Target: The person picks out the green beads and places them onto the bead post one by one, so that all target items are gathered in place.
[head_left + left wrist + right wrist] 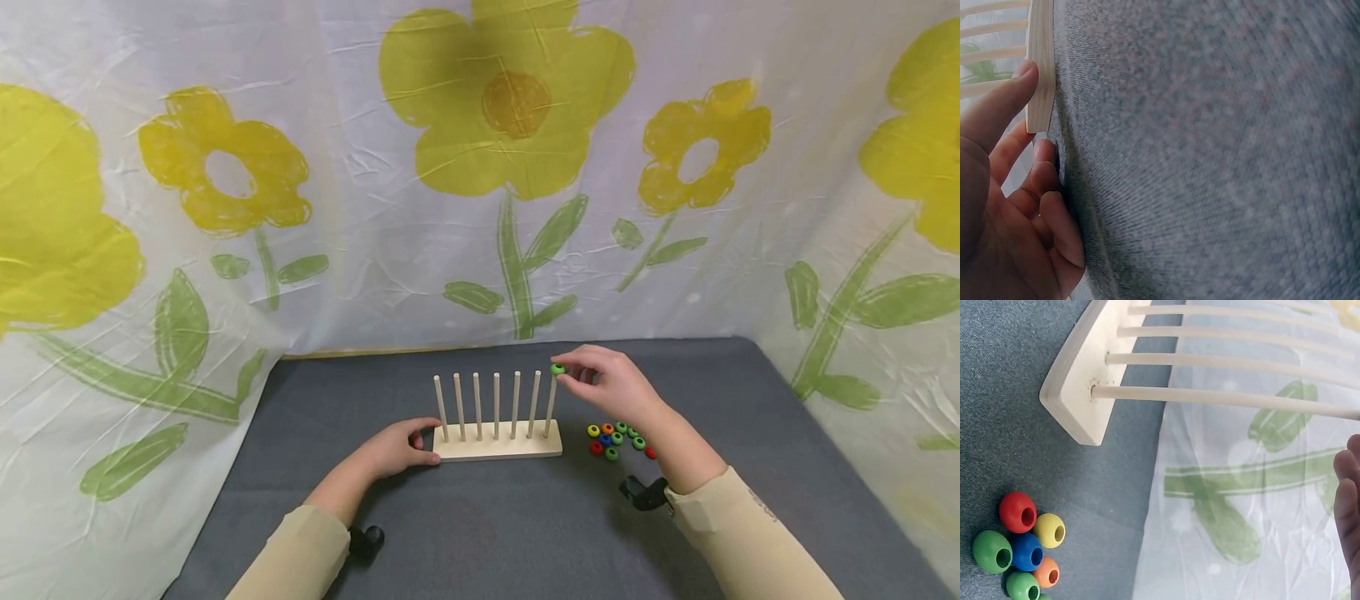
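Note:
A pale wooden base (497, 451) carries a row of several upright pegs, all bare along their shafts. My left hand (392, 451) grips the left end of the base, thumb on the near side; the left wrist view shows the thumb (1007, 100) against the wood. Between the thumb and fingers of my right hand (615, 385) is a green bead (557, 369), held at the top of the rightmost peg (551, 408). Whether the peg tip is inside the bead's hole I cannot tell. In the right wrist view only part of that hand (1349, 500) shows, and the bead is out of frame.
Several loose beads lie right of the base on the dark grey cloth (480, 533): a blue bead (1027, 552), a yellow bead (1049, 530), a red bead (1017, 511), an orange bead (1047, 572) and green ones. Behind hangs a white curtain (360, 250) printed with yellow flowers.

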A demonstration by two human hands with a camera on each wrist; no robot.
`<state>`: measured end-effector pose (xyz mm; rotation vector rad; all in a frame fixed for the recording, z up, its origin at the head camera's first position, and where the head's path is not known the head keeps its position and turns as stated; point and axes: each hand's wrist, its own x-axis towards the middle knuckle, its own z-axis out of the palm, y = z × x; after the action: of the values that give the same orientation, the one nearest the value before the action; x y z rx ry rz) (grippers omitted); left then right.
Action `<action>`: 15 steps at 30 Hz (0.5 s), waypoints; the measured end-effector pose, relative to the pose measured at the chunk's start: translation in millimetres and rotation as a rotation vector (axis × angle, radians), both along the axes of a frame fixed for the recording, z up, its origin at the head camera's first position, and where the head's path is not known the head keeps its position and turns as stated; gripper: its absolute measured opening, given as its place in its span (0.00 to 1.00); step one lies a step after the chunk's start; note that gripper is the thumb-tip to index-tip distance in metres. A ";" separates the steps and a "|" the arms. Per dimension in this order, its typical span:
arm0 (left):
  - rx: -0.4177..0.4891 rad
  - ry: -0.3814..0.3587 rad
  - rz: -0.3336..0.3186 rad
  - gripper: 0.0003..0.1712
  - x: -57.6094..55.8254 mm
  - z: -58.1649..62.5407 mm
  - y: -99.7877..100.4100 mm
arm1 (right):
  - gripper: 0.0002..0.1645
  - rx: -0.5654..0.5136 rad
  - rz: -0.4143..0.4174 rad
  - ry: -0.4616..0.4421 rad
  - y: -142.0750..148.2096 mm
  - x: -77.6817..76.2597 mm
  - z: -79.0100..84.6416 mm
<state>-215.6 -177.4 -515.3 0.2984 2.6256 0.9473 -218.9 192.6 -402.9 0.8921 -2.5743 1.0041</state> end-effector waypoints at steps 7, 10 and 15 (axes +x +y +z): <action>0.003 -0.002 0.001 0.35 0.8 1.4 -0.6 | 0.15 0.022 -0.008 -0.023 -2.0 -0.1 0.9; 0.004 -0.007 0.003 0.35 1.2 2.0 -0.5 | 0.15 0.030 -0.014 -0.040 -2.5 0.3 0.3; 0.010 -0.003 0.001 0.36 1.6 1.1 -0.7 | 0.14 0.019 -0.017 -0.062 -2.4 0.8 -2.6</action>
<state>-213.9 -178.1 -514.2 0.2981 2.6192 0.9601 -218.1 190.2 -405.5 0.8558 -2.6423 1.0191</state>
